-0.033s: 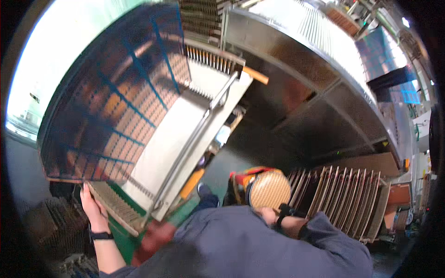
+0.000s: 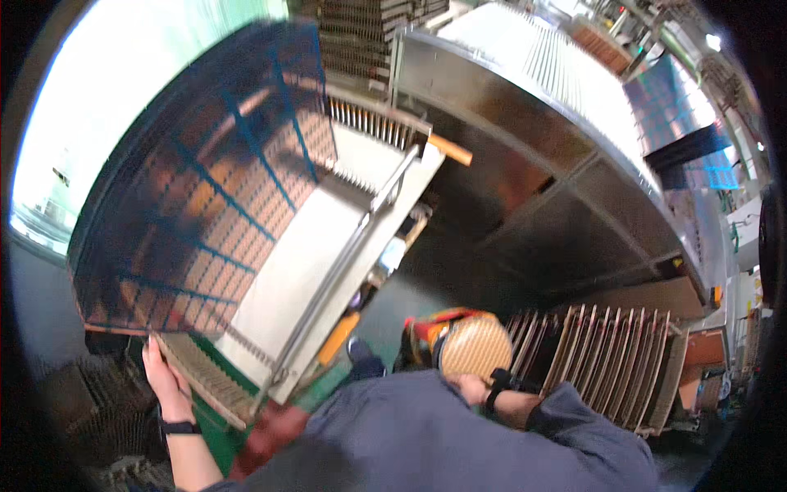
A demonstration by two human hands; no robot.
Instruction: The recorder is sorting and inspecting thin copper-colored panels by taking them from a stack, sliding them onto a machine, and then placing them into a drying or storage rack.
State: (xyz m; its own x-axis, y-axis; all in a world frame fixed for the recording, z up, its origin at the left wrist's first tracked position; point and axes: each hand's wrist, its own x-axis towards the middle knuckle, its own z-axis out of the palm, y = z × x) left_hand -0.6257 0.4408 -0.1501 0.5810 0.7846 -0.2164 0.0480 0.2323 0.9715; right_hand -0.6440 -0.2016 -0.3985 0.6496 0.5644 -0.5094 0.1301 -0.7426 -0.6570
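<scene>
A large, thin panel (image 2: pixel 246 197) with copper-coloured rows and dark blue borders leans at the left, curved by the lens. My left hand (image 2: pixel 168 384) is at its lower corner, fingertips and thumb closed on the edge. Just beside that hand runs a slotted rack bar (image 2: pixel 205 377). At the lower middle, my right hand (image 2: pixel 469 389) grips the near rim of a round stool (image 2: pixel 475 348) with a woven tan seat. Part of its fingers is hidden at the rim. Red and yellow material shows on the stool's far side.
A white-topped cart (image 2: pixel 287 258) with a metal rail (image 2: pixel 328 279) stands under the panel. To the right is a slotted rack (image 2: pixel 611 369) with several upright dividers. A long metal machine (image 2: pixel 525 107) fills the upper right. Dark stacked racks (image 2: pixel 98 402) sit at lower left.
The whole scene sits slightly lower in the picture as the view shifts. Both hands keep their places at the panel and the stool.
</scene>
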